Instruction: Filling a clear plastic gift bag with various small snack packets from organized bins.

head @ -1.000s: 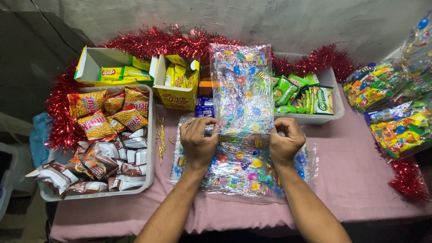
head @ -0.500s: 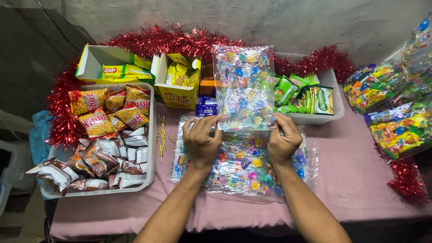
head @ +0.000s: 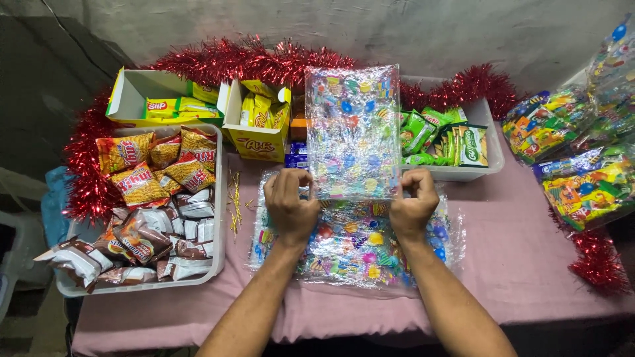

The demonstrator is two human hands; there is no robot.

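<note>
A clear plastic bag printed with small coloured shapes is held upright above the table by its lower edge. My left hand pinches its bottom left corner and my right hand pinches its bottom right corner. Under both hands a stack of the same printed clear bags lies flat on the pink tablecloth.
A white tray of orange and brown-white snack packets sits at the left. Yellow cartons and a clear tub of green packets stand behind. Filled gift bags pile up at the right. Red tinsel edges the table.
The upright bag has been raised slightly, and both hands have shifted a little on its bottom corners.
</note>
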